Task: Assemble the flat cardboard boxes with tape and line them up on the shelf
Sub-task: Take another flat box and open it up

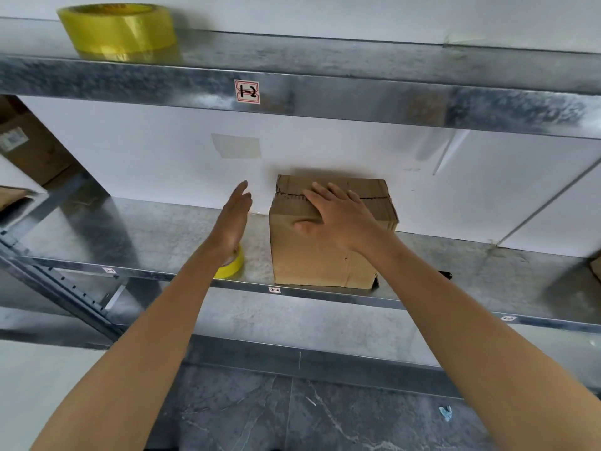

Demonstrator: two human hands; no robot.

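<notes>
Head view: the right hand [338,216] lies flat, fingers spread, on the cardboard box [312,255] standing on the metal shelf [162,236]. The left hand [232,219], fingers straight and together, hovers just beside the box, above a yellow tape roll [232,266].

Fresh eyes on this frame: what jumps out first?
The cardboard box on the middle shelf, with the right hand flat on its top front edge. The left hand is open beside it, clear of the box, its wrist partly hiding a small yellow tape roll. A bigger yellow tape roll sits on the top shelf, upper left.
</notes>
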